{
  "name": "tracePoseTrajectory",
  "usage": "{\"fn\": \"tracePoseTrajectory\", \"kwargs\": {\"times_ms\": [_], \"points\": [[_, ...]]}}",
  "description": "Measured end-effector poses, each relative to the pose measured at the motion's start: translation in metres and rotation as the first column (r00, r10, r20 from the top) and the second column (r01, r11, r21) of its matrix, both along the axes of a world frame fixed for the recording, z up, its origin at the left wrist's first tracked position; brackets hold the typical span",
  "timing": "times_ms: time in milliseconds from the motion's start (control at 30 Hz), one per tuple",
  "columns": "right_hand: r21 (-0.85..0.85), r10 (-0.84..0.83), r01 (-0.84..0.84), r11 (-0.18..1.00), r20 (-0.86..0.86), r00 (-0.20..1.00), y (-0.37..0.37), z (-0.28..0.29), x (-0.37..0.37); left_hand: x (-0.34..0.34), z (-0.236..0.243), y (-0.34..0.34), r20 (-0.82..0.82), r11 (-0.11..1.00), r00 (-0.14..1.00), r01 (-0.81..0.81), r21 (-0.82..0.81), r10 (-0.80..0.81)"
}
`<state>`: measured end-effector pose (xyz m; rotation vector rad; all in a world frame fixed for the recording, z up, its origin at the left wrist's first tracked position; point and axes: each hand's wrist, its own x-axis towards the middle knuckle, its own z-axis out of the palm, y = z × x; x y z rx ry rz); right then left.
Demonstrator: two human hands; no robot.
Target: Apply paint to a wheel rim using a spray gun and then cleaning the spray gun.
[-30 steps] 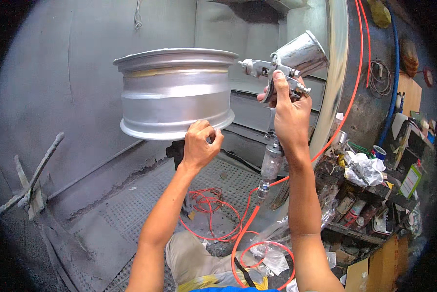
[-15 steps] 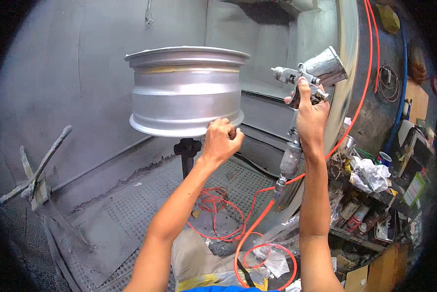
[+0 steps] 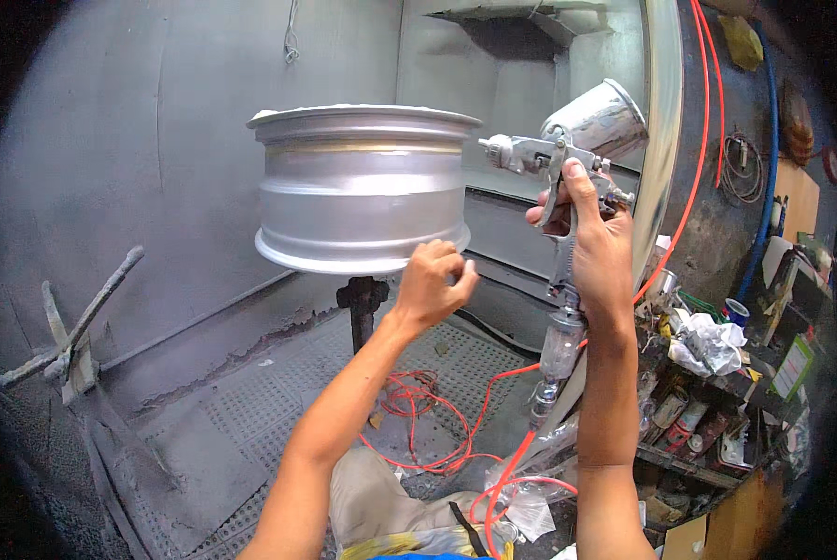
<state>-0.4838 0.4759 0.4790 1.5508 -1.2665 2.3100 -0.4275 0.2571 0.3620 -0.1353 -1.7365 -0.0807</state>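
A silver car wheel rim (image 3: 362,205) lies flat on top of a dark stand (image 3: 362,303), ahead of me and left of centre. My left hand (image 3: 434,285) is closed at the rim's lower right edge, fingers curled. Whether it touches the edge, or holds anything, is hidden. My right hand (image 3: 598,238) grips a metal spray gun (image 3: 568,168) by its handle, with the thumb up at the back. The gun's nozzle points left toward the rim, and its silver paint cup (image 3: 600,121) tilts to the right. Below the handle hang a clear filter (image 3: 560,345) and an orange air hose (image 3: 512,467).
Grey booth walls (image 3: 223,93) stand behind the rim. Coiled red hose (image 3: 414,397) lies on the perforated floor (image 3: 260,401). At the left is a crusted metal stand (image 3: 83,327). Cluttered shelves with cans and crumpled plastic (image 3: 708,341) fill the right side.
The spray gun has come left and nearer the rim, turning so its nozzle is more level. My left hand keeps close to the rim's lower edge. The whole view has shifted slightly.
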Motion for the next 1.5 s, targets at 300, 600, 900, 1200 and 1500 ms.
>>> {"fn": "tracePoseTrajectory", "kwargs": {"times_ms": [300,600,900,1200,1500], "points": [[-0.059,-0.142,0.136,0.989,-0.096,0.985,-0.018,-0.005,-0.017,0.047,-0.006,-0.018,-0.008,1.000,1.000,0.007,-0.023,-0.007],[0.002,0.102,-0.102,0.995,-0.054,0.993,-0.008,0.000,0.035,-0.006,-0.005,-0.004,0.053,0.999,0.999,0.005,0.052,-0.008],[-0.025,0.158,-0.163,0.986,-0.141,0.977,-0.025,-0.005,0.054,-0.039,-0.001,-0.002,0.151,0.927,0.944,0.244,0.284,-0.294],[-0.101,-0.280,0.270,0.958,-0.113,0.953,-0.031,-0.014,-0.027,0.047,0.004,-0.014,0.058,0.998,0.997,0.050,0.036,-0.052],[-0.086,-0.231,0.221,0.971,-0.130,0.964,-0.017,-0.005,-0.025,0.053,0.003,-0.016,0.061,0.996,0.996,0.062,0.065,-0.066]]}}
